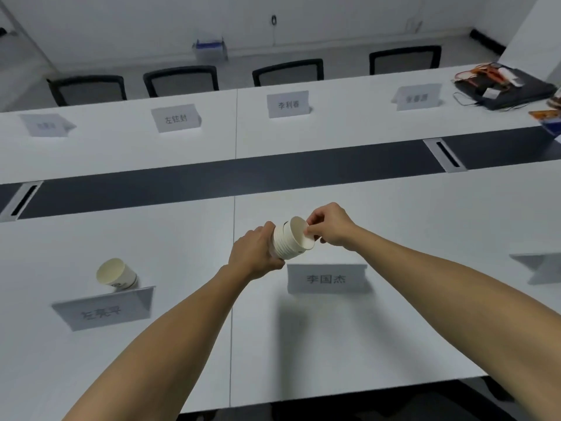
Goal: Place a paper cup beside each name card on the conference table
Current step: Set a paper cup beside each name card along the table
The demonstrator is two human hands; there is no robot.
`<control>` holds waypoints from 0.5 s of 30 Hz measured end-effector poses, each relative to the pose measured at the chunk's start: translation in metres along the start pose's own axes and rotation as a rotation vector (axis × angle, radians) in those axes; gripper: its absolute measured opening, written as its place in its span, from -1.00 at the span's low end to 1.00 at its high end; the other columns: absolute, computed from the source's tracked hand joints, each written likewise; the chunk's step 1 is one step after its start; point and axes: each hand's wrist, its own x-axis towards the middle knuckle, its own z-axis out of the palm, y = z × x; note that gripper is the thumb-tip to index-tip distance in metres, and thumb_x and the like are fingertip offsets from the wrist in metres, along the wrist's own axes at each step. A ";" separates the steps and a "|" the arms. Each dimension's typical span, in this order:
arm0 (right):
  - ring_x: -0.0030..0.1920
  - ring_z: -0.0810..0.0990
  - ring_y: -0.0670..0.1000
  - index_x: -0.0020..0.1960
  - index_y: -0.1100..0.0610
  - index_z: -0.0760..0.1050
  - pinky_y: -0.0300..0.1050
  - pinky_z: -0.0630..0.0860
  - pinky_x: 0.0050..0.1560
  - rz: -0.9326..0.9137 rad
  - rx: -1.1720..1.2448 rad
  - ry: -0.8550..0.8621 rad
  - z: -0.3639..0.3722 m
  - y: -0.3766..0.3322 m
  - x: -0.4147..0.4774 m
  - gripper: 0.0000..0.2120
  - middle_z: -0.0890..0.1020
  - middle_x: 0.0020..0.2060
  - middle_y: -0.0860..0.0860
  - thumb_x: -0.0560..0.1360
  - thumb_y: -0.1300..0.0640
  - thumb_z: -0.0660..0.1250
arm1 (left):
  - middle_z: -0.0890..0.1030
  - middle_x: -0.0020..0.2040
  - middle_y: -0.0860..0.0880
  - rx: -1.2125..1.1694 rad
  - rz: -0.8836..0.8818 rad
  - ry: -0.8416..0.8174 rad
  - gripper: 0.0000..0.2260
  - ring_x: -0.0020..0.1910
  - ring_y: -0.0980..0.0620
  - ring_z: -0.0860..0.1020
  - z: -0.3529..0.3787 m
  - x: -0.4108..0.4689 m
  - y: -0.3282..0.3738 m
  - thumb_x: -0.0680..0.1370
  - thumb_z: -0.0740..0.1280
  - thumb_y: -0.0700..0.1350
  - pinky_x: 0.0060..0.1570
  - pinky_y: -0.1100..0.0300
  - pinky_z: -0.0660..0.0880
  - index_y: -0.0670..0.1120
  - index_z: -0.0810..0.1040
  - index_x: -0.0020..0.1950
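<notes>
**Cup run: one card served, second in hand, rest bare**

Near side of the counter [394,226]: one paper cup [117,275] stands just behind the near-left name card [106,311], touching or nearly so. That place looks done

Left hand [258,253] has its grip clamped around the nested cup stack [285,243], held sideways in the air above the middle near card [328,278]. Right hand [329,226] has its fingertips [311,230] pinched together on the rim of the end cup [300,232], which sits partly out of the stack. My read: peeling off cup number two, bound for the middle card. Not yet on the counter

Still bare, as far as I can see:
- near-right card [537,267], cut off at the frame edge
- far row: far-left card [45,125], second far card [176,118], third far card [288,104], far-right card [417,97], no cup by any

So one of seven visible places is filled, one is in progress, five are untouched. The stack shows several rims; I can't count whether it covers them all. Far row probably means reaching over or walking round past the chairs [182,80]
</notes>
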 end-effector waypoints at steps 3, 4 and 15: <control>-0.18 0.59 0.07 -0.07 0.24 0.62 -0.17 0.53 -0.29 0.039 0.051 0.015 -0.003 0.007 0.009 -0.93 0.62 -0.11 0.08 0.46 0.33 0.39 | 0.58 -0.03 0.02 -0.022 -0.056 -0.031 -0.50 -0.13 -0.05 0.54 0.008 -0.003 -0.010 0.33 0.51 0.03 -0.29 0.18 0.38 -0.01 0.38 0.17; -0.21 0.58 0.04 -0.08 0.24 0.61 -0.18 0.52 -0.30 0.063 0.083 0.049 -0.007 0.010 0.013 -0.93 0.61 -0.11 0.07 0.46 0.33 0.37 | 0.58 -0.03 0.03 -0.026 -0.072 -0.038 -0.51 -0.13 -0.05 0.55 0.010 -0.003 -0.014 0.33 0.50 0.03 -0.28 0.16 0.41 0.00 0.38 0.16; -0.22 0.73 0.14 -0.03 0.23 0.61 0.06 0.69 -0.07 0.407 0.046 0.224 -0.009 0.091 0.046 -0.90 0.69 -0.29 0.14 0.46 0.30 0.39 | 0.57 0.02 0.05 -0.077 -0.126 -0.120 -0.49 -0.05 -0.06 0.52 0.040 -0.002 -0.036 0.32 0.48 0.04 -0.17 0.08 0.47 0.02 0.37 0.19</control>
